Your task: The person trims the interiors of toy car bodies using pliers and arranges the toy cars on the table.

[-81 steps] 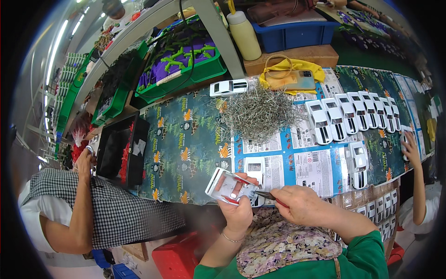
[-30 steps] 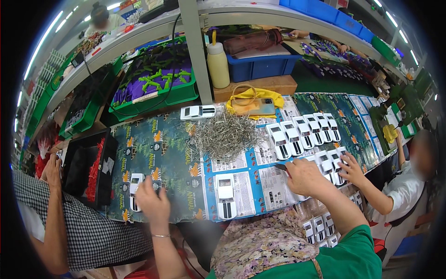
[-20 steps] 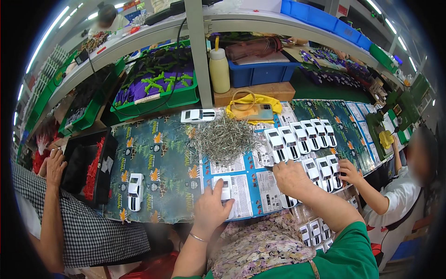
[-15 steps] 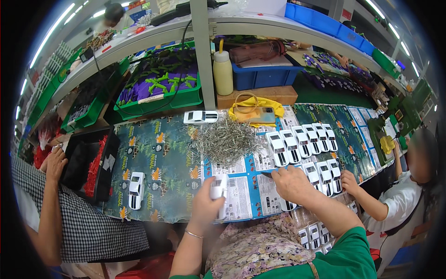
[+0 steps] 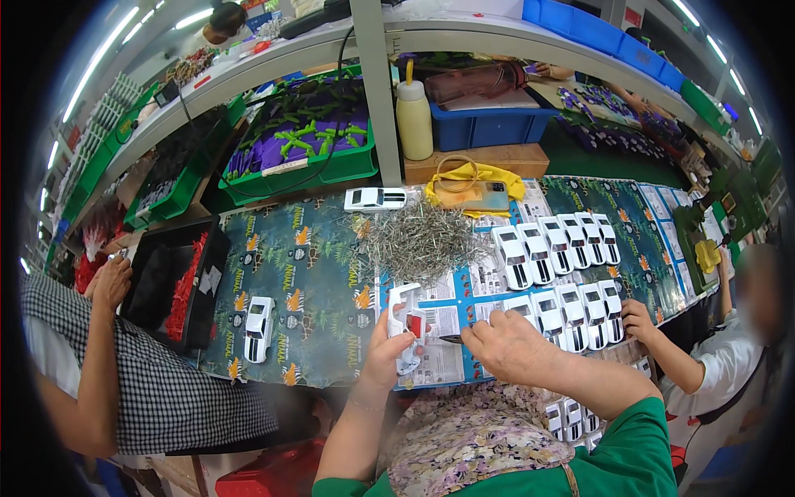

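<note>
Left hand pinches a white toy car on the near side of the heap of metal pins, its hollow underside and a red part turned toward my camera. Right hand curls around a dark pointed tool, its tip just beside the toy car; watching remotely, I cannot tell whether they touch. I judge the step in hand to be tool work inside the toy car. To me, the next move calls for a steady left hold and a careful tip, aimed at the red part. Right of the heap, finished-looking cars stand in rows on the counter, another person's hand beside the nearer row.
</note>
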`<state>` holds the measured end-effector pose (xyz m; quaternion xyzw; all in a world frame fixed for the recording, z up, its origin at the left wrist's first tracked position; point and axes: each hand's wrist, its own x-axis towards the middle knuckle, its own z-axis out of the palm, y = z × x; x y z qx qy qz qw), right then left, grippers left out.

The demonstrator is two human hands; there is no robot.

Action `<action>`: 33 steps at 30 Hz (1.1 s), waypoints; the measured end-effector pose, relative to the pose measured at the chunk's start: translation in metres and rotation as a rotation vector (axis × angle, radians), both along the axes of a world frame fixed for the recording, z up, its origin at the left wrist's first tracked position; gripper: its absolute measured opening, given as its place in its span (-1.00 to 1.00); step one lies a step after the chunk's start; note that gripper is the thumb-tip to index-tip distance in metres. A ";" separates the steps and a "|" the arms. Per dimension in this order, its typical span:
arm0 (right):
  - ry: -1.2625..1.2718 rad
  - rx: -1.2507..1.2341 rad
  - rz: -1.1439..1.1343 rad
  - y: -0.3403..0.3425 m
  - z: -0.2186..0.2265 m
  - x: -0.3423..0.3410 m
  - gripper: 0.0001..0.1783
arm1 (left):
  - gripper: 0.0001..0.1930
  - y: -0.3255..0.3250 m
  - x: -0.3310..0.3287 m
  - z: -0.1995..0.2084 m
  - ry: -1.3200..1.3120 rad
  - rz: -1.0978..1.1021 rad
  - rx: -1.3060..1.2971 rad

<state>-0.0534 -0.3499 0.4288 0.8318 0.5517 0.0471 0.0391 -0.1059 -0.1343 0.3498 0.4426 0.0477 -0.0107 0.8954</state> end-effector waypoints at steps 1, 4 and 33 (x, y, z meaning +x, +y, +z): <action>0.038 0.015 -0.020 0.002 -0.001 0.001 -0.59 | -0.38 0.000 -0.002 0.000 0.002 0.060 -0.037; 0.272 0.340 -0.115 0.005 -0.018 -0.002 -0.65 | -0.33 0.004 -0.011 -0.011 -0.059 0.143 -0.069; 1.419 0.518 -0.406 0.012 -0.041 -0.019 -0.60 | -0.25 -0.002 -0.049 -0.010 -0.287 0.230 -0.033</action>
